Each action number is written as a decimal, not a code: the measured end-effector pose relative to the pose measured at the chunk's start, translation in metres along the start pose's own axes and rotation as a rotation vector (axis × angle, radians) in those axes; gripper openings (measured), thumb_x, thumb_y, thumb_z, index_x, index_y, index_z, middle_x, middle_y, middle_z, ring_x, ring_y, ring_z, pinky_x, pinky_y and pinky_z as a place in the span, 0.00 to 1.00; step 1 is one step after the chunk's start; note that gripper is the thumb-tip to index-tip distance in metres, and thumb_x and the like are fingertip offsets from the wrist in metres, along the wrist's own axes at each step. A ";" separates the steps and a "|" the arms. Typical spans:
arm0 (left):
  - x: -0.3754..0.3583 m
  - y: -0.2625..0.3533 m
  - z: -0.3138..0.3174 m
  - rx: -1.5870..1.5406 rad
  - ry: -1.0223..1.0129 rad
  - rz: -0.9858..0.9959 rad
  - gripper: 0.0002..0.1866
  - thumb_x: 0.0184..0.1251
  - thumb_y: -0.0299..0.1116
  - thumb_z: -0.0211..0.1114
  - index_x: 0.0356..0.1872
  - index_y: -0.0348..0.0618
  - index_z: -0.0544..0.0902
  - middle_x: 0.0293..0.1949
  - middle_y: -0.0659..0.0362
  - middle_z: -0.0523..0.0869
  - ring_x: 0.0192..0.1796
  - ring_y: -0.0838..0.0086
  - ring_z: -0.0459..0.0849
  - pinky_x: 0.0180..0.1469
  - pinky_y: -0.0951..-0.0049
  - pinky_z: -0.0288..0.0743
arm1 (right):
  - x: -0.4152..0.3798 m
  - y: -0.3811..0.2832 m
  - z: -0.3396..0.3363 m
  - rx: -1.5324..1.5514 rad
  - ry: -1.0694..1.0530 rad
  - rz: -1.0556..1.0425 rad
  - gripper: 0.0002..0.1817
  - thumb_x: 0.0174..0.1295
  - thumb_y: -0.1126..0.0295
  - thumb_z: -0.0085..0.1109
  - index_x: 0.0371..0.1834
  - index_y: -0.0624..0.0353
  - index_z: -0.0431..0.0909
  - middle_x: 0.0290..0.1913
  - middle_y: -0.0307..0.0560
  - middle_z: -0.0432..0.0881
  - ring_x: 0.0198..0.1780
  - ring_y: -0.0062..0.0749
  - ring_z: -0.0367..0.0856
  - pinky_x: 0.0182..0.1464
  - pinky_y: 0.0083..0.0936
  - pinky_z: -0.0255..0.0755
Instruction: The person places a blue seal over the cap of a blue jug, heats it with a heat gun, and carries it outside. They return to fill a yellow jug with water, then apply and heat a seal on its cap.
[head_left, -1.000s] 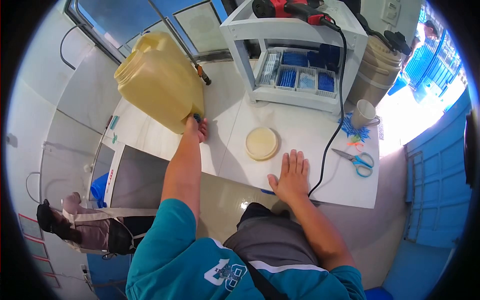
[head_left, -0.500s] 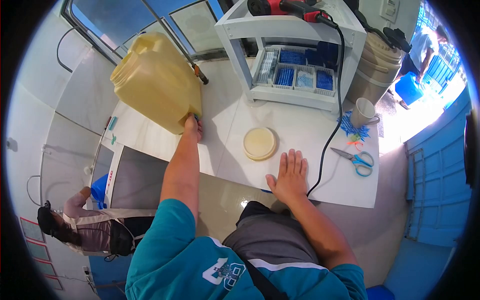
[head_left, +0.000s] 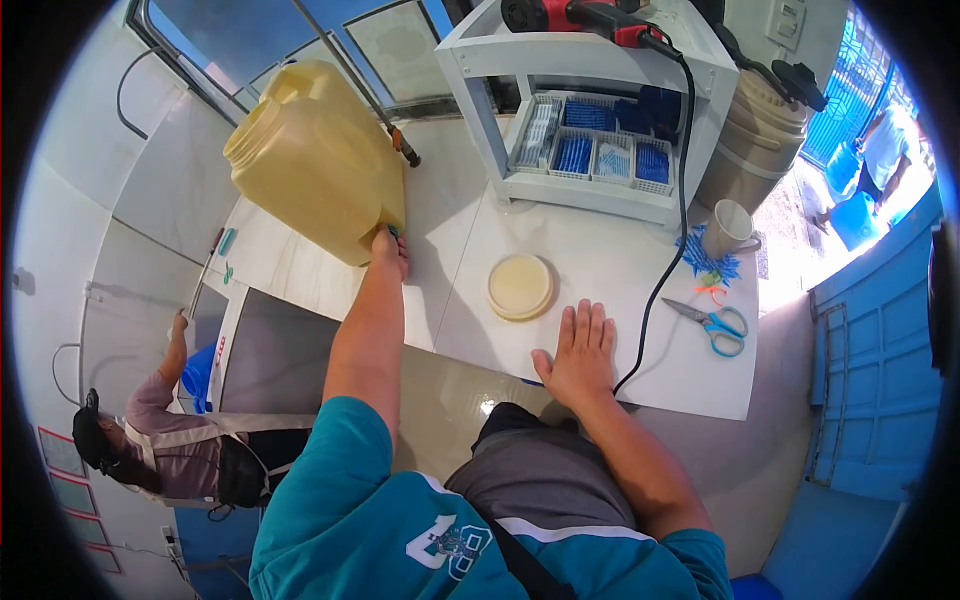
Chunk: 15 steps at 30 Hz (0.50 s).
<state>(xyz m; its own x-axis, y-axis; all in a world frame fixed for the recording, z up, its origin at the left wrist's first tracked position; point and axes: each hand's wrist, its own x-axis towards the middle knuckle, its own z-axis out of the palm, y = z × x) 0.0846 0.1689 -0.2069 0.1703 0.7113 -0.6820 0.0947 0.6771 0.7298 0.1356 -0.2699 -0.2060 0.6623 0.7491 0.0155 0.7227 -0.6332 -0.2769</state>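
Note:
Closed fingers of my left hand [head_left: 390,250] are at the recessed lower corner of a large yellowish plastic jug [head_left: 315,165]. A small dark-green bit shows at the fingertips; what it belongs to is hidden. The jug is uncapped and stands on the white table [head_left: 455,320]. My right hand [head_left: 580,355] lies palm down on the table's near edge, fingers stretched, holding nothing. Just beyond it, to the left, is a round cream-coloured lid [head_left: 520,286]. A black cord [head_left: 652,300] runs past the right hand's outer side.
Blue-handled scissors [head_left: 715,325] and a mug [head_left: 728,230] on a blue patterned cloth are at the right. A white shelf [head_left: 590,200] holds baskets of blue packets, with a red heat gun [head_left: 600,22] on top. A co-worker [head_left: 180,435] stands at left; another person [head_left: 890,150] is outside.
My hands and the jug stay in place. The co-worker at left has stretched an arm upward. The person outside has moved right, with blue containers there.

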 end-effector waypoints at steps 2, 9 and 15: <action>0.006 -0.001 0.003 -0.004 0.036 0.038 0.32 0.71 0.73 0.46 0.20 0.58 0.70 0.13 0.76 0.65 0.13 0.85 0.60 0.15 0.82 0.51 | 0.000 0.000 -0.001 -0.001 0.009 -0.001 0.47 0.68 0.40 0.46 0.79 0.70 0.54 0.81 0.65 0.50 0.83 0.61 0.40 0.80 0.59 0.33; -0.018 -0.003 -0.002 0.033 -0.018 0.051 0.30 0.71 0.72 0.48 0.28 0.56 0.72 0.17 0.73 0.70 0.14 0.85 0.62 0.15 0.80 0.53 | -0.001 0.002 0.003 0.024 0.057 -0.009 0.47 0.67 0.41 0.49 0.78 0.70 0.56 0.80 0.66 0.52 0.82 0.61 0.42 0.80 0.59 0.35; -0.047 -0.072 -0.023 0.941 -0.034 0.822 0.30 0.71 0.62 0.58 0.53 0.42 0.79 0.44 0.52 0.83 0.39 0.64 0.81 0.42 0.61 0.75 | -0.004 0.002 0.004 0.024 0.107 -0.004 0.47 0.67 0.41 0.49 0.78 0.69 0.57 0.80 0.65 0.53 0.82 0.60 0.44 0.81 0.57 0.36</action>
<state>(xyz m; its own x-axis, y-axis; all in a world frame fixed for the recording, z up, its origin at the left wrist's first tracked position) 0.0472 0.0911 -0.2279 0.5348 0.8448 -0.0172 0.6101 -0.3720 0.6995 0.1340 -0.2734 -0.2103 0.6775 0.7259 0.1188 0.7214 -0.6242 -0.3000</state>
